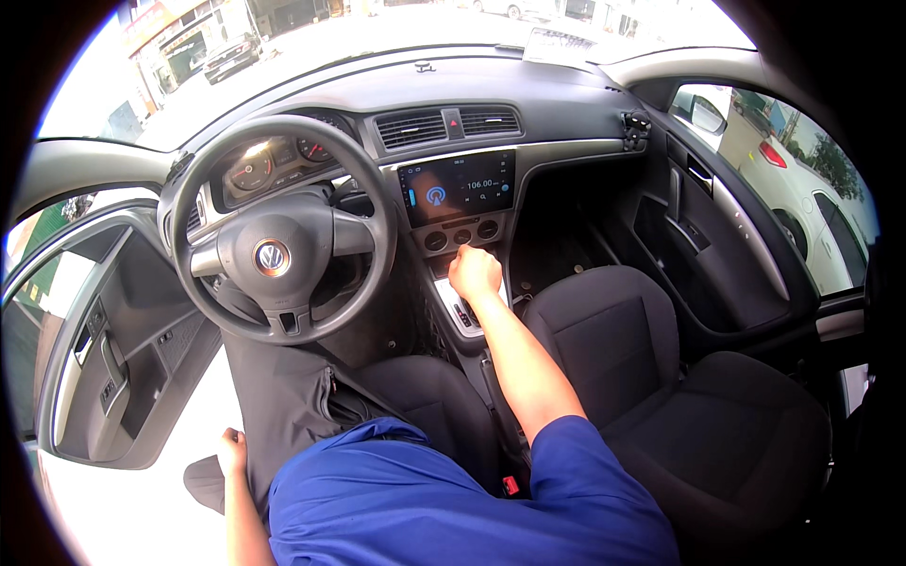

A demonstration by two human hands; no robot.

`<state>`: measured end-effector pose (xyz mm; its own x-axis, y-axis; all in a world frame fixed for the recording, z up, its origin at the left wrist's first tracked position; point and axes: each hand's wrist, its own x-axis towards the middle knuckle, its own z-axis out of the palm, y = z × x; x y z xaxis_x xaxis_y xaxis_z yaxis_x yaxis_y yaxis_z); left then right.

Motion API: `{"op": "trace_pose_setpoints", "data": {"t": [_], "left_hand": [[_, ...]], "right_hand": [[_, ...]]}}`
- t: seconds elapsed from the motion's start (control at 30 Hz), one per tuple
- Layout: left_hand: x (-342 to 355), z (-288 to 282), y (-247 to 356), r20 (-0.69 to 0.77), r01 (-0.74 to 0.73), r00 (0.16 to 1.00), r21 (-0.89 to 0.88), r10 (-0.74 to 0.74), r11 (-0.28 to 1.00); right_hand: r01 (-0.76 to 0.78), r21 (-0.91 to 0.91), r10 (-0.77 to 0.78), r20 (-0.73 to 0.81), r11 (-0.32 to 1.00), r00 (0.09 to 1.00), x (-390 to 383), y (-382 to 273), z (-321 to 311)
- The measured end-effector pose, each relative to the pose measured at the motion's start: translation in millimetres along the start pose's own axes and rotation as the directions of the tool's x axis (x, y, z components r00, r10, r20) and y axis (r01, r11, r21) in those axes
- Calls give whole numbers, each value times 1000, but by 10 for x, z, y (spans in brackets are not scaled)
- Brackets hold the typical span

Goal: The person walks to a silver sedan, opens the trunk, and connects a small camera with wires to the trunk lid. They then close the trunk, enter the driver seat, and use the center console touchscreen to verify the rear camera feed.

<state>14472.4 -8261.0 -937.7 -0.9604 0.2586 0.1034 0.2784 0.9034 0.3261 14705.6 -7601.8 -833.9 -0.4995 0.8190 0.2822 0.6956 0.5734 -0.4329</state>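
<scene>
My right hand (475,272) is closed over the top of the gear lever, which the hand hides. Around the lever, the silver gear panel (466,319) shows on the centre console, just below the climate knobs (461,236). Low on the left, my left hand (231,451) hangs by my thigh on the open-door side. Its fingers are curled, and whatever may be inside them is hidden. The grey steering wheel (274,255) stands ahead of my legs, with neither hand on it.
The driver's door (127,377) stands open on the left. A lit touchscreen (459,187) sits mid-dashboard under the air vents (448,125). The dark passenger seat (604,330) is on my right. A red seat-belt buckle (511,485) shows beside my hip. Outside, a white car (812,208) stands at the right.
</scene>
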Motion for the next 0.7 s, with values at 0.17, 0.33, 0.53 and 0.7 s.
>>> {"op": "trace_pose_setpoints", "data": {"t": [0.17,0.33,0.53,0.7], "left_hand": [[7,7,-19,-2,-1,1000,-2,1,1000],[10,6,-46,2,3,1000,-10,-3,1000],[4,9,-43,-4,-18,1000,-17,18,1000],[9,15,-30,10,-2,1000,-8,2,1000]], "right_hand": [[3,8,-3,0,1000,1000,-3,-4,1],[4,11,-4,-9,1000,1000,-2,-9,6],[18,20,-18,-22,1000,1000,7,23,39],[20,10,-19,-31,1000,999,-3,22,33]]}}
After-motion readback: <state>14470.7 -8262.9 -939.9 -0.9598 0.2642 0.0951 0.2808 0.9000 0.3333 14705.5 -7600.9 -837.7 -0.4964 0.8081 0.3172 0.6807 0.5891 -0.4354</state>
